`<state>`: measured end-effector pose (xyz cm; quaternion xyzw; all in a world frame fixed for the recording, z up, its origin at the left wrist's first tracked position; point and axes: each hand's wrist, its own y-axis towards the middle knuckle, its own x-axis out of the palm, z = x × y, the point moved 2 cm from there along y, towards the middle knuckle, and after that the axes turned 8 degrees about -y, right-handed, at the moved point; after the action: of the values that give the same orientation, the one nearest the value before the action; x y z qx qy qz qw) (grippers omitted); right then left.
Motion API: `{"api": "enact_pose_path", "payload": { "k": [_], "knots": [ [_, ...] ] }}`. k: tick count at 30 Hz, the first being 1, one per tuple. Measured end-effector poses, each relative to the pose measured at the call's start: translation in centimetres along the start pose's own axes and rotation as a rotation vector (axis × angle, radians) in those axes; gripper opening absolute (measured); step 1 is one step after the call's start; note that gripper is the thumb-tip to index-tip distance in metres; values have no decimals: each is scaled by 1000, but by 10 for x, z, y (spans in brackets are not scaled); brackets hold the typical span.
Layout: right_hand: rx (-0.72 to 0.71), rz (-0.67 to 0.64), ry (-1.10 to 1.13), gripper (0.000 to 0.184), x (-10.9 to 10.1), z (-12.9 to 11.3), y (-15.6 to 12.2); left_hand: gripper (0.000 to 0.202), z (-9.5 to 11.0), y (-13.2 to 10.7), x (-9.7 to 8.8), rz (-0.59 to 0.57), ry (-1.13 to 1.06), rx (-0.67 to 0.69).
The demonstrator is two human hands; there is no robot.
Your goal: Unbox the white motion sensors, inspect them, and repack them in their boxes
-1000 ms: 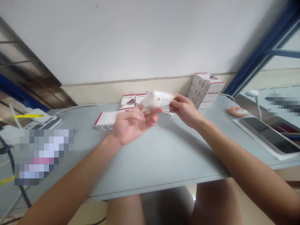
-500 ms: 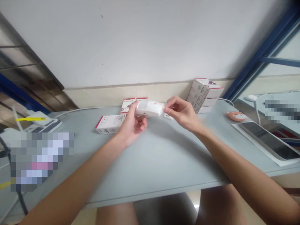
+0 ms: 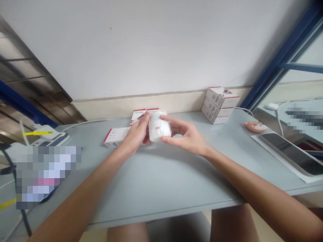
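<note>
Holding the white device between our left hand and right hand, both partly curled; boxes beside and beyond the left, box stack beyond the right, contents hidden.

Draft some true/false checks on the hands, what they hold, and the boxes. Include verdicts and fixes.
1. The left hand and right hand both touch the rounded white plastic device. True.
2. The small red mark on the device faces away from the camera. False: it faces the camera.
3. The rounded orange-and-white item lies right of the stack of white cardboard boxes with red edging. True.
4. The stack shows five boxes. False: it shows three.
</note>
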<state>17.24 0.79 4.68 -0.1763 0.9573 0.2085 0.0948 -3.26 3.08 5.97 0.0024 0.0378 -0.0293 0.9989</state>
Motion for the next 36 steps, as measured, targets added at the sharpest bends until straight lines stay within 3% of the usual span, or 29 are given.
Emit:
{"api": "enact_pose_path", "payload": {
  "k": [2,4,7,10,13,17,20,23,27,32,36],
  "knots": [
    [-6,50,-8,71,1,1,1,64,12,2,-18,88,343,232],
    [21,98,-51,70,-3,5,3,51,21,2,-33,11,752,368],
    [55,158,-139,69,-10,13,6,80,18,-1,-52,-310,1129,198],
    [53,193,-212,67,-14,20,9,86,7,-1,-66,-361,1244,59],
    [47,207,-247,66,-15,20,9,74,-3,4,-72,-299,1267,64],
    [16,218,-262,65,-15,16,8,30,-5,7,-60,-349,1200,239],
    [-19,252,-267,64,-17,11,8,25,5,-5,-35,-450,1082,404],
    [-61,284,-252,61,-24,4,8,20,18,-20,-13,-384,999,574],
    [-50,285,-255,61,-36,-3,9,21,16,-32,4,-419,901,620],
    [-123,225,-530,53,-41,-2,10,10,-6,-31,17,-156,753,900],
    [-257,231,-676,55,-36,1,7,21,-21,-29,22,3,628,1045]
  ]
}}
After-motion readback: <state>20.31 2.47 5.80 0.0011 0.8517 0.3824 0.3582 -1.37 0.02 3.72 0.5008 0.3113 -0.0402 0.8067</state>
